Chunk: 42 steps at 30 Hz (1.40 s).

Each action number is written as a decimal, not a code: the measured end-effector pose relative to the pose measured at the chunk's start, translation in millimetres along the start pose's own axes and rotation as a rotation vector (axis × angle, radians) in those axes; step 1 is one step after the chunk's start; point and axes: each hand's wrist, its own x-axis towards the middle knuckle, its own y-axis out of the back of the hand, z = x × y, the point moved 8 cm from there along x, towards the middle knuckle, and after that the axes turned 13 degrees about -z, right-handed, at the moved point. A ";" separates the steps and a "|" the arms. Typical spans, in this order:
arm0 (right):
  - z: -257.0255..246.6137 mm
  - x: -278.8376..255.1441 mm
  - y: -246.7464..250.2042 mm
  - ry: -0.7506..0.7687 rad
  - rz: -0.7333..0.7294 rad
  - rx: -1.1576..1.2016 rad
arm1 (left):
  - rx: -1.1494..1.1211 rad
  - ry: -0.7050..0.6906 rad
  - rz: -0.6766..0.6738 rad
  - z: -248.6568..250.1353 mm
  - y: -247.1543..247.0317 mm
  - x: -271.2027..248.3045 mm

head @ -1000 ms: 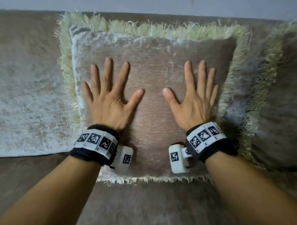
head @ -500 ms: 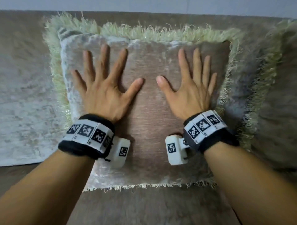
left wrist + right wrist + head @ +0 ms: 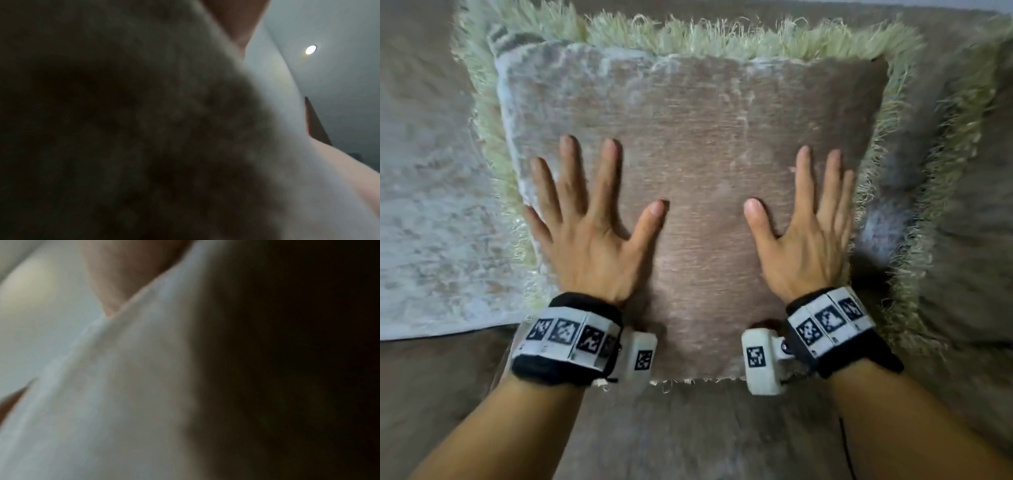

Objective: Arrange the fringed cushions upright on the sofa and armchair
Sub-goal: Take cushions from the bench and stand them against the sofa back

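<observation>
A taupe velvet cushion (image 3: 698, 137) with pale green fringe stands upright against the sofa back (image 3: 421, 51). My left hand (image 3: 585, 233) lies flat on its lower left face with fingers spread. My right hand (image 3: 808, 233) lies flat on its lower right face, fingers straight. Neither hand grips anything. A second fringed cushion (image 3: 969, 192) leans at the right, its fringe touching the first one's right edge. Both wrist views are dark and blurred against the cushion fabric (image 3: 144, 129) (image 3: 102, 386).
The brown sofa seat (image 3: 688, 431) runs along the bottom. A pale shiny patch of the sofa back's fabric (image 3: 431, 240) lies left of the cushion. A ceiling light (image 3: 310, 49) shows in the left wrist view.
Both flat hands have slid down the cushion's face from its upper half to its lower half and moved further apart. The cushion stays upright.
</observation>
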 end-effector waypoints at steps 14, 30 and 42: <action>19.3 -51.2 -23.4 0.001 0.047 0.037 | -0.054 -0.014 0.065 -49.9 -25.1 -56.7; 44.7 -84.2 -52.8 -0.082 0.090 0.037 | -0.104 0.023 0.093 -73.1 -55.1 -80.0; 37.9 -86.3 -25.3 -0.060 0.138 0.204 | -0.254 -0.030 0.187 -51.8 -22.3 -84.7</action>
